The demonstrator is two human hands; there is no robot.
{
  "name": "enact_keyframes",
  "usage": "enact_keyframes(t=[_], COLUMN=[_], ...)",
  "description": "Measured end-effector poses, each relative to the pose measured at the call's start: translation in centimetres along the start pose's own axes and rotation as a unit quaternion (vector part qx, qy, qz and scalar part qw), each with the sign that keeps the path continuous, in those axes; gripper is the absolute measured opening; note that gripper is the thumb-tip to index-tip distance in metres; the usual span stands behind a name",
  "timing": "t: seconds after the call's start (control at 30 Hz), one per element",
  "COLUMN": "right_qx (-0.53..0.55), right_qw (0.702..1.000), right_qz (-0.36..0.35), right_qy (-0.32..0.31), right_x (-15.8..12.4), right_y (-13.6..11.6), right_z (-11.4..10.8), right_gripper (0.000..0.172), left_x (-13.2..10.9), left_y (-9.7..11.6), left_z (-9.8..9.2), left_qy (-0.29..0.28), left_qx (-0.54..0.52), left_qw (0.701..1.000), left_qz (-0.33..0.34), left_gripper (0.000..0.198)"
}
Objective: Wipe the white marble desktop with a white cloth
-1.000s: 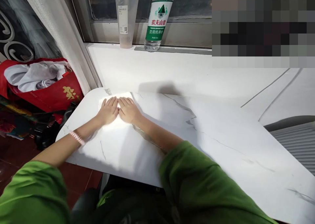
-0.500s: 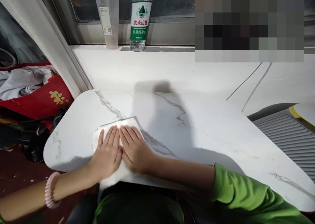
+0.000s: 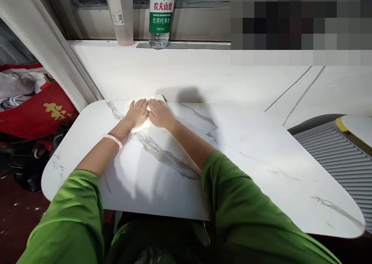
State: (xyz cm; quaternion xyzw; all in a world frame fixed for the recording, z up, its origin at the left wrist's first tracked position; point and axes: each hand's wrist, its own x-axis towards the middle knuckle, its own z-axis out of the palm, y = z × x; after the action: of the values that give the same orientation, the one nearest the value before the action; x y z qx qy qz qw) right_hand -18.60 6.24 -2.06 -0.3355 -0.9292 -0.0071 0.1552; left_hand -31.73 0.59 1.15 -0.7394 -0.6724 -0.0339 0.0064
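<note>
My left hand [image 3: 137,113] lies flat on a white cloth [image 3: 142,127], fingers stretched out and pointing at the wall. Beside it my right hand [image 3: 160,114] presses on the same cloth, also flat, with the two hands touching or nearly so at the thumbs. Most of the cloth is hidden beneath them. It rests at the far edge of a white marble-patterned table [image 3: 255,194], against the wall. A pink coiled band [image 3: 112,139] circles my left wrist.
On the window ledge stand a clear plastic cup [image 3: 123,28] and a water bottle [image 3: 161,20]. A red bag [image 3: 37,109] with cloth inside is left of the table. A grey ribbed surface [image 3: 331,155] lies to the right.
Both hands have slid the cloth away from me, from the table's near edge to its far edge by the wall. My arms are now stretched out, and the view has tilted down.
</note>
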Motion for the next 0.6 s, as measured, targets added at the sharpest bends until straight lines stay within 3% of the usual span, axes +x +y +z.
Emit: enact_keyframes(t=[0.13,0.27,0.4,0.6], right_qx=[-0.004,-0.013,-0.017,-0.013], right_qw=[1.000,0.999,0.999,0.998], right_qz=[-0.022,-0.034,-0.039,-0.055], right_qy=[0.013,0.013,0.024,0.008], right_x=[-1.1,-4.7,-10.2,-18.8], right_y=[-0.3,-2.0,-4.3,-7.9], right_z=[0.0,-0.9,-2.5,-5.7], right_gripper=[0.056,0.057,0.058,0.058], left_x=[-0.9,-4.0,-8.4,-16.5], left_y=[0.2,1.3,3.8,9.3], left_z=[0.2,0.4,0.6,0.2], left_qy=[0.001,-0.014,-0.006,0.022], left_qx=[-0.014,-0.012,-0.010,-0.011], left_qw=[1.000,0.999,0.997,0.993], left_qz=[0.011,0.030,0.079,0.115], left_gripper=[0.051,0.053,0.056,0.057])
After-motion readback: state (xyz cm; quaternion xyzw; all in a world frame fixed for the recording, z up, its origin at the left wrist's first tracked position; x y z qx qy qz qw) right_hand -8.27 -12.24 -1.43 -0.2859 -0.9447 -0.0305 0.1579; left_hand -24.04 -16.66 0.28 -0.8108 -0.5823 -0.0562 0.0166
